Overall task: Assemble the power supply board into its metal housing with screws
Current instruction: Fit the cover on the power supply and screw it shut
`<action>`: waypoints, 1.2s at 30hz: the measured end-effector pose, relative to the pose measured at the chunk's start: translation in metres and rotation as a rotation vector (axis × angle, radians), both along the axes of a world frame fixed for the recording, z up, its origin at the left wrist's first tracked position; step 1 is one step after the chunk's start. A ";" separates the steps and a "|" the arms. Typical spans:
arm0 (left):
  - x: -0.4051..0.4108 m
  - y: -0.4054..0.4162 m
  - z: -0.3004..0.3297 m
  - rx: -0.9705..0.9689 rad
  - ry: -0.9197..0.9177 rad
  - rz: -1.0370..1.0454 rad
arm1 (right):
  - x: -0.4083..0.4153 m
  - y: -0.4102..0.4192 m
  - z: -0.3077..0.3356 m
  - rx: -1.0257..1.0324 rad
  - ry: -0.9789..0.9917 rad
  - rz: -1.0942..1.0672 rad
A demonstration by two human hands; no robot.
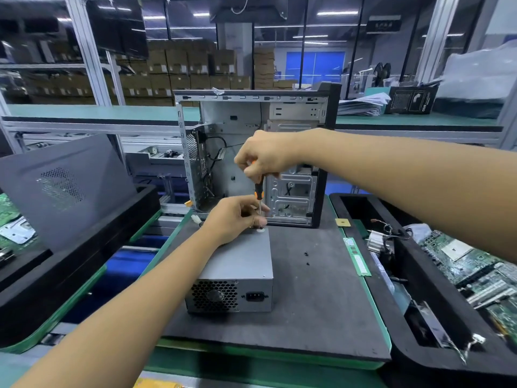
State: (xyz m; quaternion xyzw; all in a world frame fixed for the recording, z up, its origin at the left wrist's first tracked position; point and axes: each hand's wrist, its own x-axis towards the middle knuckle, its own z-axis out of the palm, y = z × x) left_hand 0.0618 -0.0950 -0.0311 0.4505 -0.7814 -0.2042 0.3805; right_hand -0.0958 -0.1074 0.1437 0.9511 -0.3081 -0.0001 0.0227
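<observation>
On a dark foam mat point(316, 289), boxy grey metal power supply housing point(237, 261) with honeycomb vent, left hand point(233, 219) pinching at its far top corner, right hand point(265, 156) directly above gripping an upright orange-black screwdriver point(259, 191), tip at that corner.

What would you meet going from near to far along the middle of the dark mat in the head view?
Power supply housing → left hand steadying the screwdriver tip → right hand gripping its handle → open computer case.
</observation>
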 end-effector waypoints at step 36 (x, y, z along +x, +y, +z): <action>0.001 -0.002 -0.003 -0.061 0.026 -0.040 | -0.015 -0.009 -0.003 -0.339 0.147 -0.034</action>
